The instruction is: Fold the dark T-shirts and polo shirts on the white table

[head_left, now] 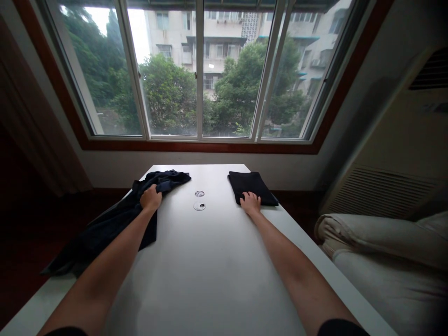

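On the left side of the white table point(196, 270) lies a crumpled dark navy garment point(115, 224), part of it hanging past the table's left edge. My left hand point(151, 198) is closed on its upper part, fingers curled into the cloth. What kind of garment it is, I cannot tell. A neatly folded black cloth point(250, 182) rests flat near the far right corner. Across its near left edge lies my right hand point(251, 203), fingers spread on top and the thumb at the edge.
Two round fittings point(199, 206) are set in the tabletop between the cloths. Beyond the far edge is a wall with a sliding window point(199, 74). A beige sofa or padded seat point(385, 261) stands right, with an air-conditioning unit point(395, 154) behind it. A curtain point(38, 121) hangs left.
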Demonstrator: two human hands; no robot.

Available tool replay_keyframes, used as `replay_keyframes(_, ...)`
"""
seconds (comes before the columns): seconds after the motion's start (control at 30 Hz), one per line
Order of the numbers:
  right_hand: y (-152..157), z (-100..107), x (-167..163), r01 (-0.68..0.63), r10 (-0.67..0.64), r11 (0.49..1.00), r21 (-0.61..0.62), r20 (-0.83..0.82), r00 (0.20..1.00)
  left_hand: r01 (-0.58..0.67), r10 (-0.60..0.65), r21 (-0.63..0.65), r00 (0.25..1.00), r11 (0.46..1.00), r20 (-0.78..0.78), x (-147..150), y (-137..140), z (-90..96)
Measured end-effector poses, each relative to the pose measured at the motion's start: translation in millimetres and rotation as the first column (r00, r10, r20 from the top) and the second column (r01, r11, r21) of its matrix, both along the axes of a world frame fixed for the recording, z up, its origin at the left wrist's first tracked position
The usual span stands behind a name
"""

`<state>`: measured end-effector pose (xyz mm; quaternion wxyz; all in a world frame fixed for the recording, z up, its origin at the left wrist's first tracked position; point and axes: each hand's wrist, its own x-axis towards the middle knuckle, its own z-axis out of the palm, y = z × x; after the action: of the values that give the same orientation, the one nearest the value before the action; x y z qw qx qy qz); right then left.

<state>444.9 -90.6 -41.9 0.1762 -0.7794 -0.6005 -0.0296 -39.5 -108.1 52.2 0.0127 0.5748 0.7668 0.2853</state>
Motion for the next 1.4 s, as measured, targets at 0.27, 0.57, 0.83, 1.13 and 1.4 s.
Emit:
replay_keyframes(0.27,-15,8,-24,-0.089,0.097,0.990,0.111,-0.066,0.993,0.699,-0.702,-0.153,0.711,0.699,0.038,138,-80,32.4)
replay_keyframes(0.57,-36,30,-44,-0.232,0.225,0.973,-0.011,-0.203,0.953,0.966,-0.959,-0.238,0.159,0.102,0.234,173,-125,17.8)
replay_keyframes(0.83,-55,27,-91,-0.238,0.235,0.963,-0.128,-0.040,0.971,0.525,-0.553,-0.187,0.819,0.830,-0.153,110,-43,-65.4)
replay_keyframes(1.13,-44,24,-92,-0.313,0.309,0.950,-0.004,-0.141,0.941,0.385,-0.478,-0.411,0.866,0.826,-0.149,72,-24,-58.1)
replay_keyframes(1.4,-16,16,-16,0.216,-0.035,0.948,0.233,-0.601,0.798,0.164,-0.230,-0.288,0.950,0.944,-0.213,8,-11,-53.1)
